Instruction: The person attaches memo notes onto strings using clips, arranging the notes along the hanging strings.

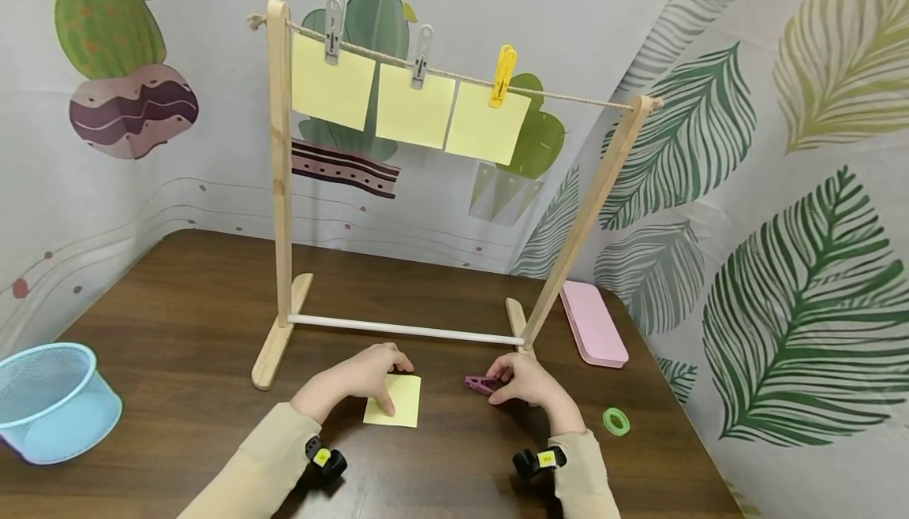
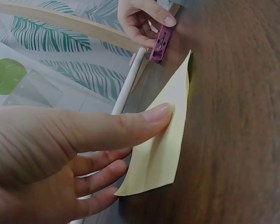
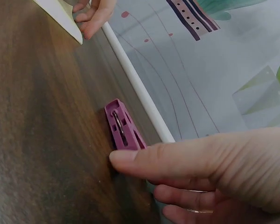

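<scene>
A yellow paper note (image 1: 402, 401) is pinched between the thumb and fingers of my left hand (image 1: 365, 375), just above the table. In the left wrist view the note (image 2: 161, 149) stands tilted, its edge slightly bent. To the right, my right hand (image 1: 524, 381) holds a purple clothespin (image 1: 481, 384) by one end, close to the tabletop. Its thumb presses on the clothespin (image 3: 122, 126) in the right wrist view. Behind both hands, three yellow notes (image 1: 415, 105) hang from a rope, held by two grey clothespins (image 1: 420, 57) and a yellow clothespin (image 1: 503, 76).
The rope (image 1: 568, 98) runs between two wooden posts (image 1: 282, 164) with feet on the table, joined low down by a white bar (image 1: 405, 330). A blue mesh basket (image 1: 64, 424) is at left. A pink case (image 1: 595, 326) and green tape roll (image 1: 615, 422) lie at right.
</scene>
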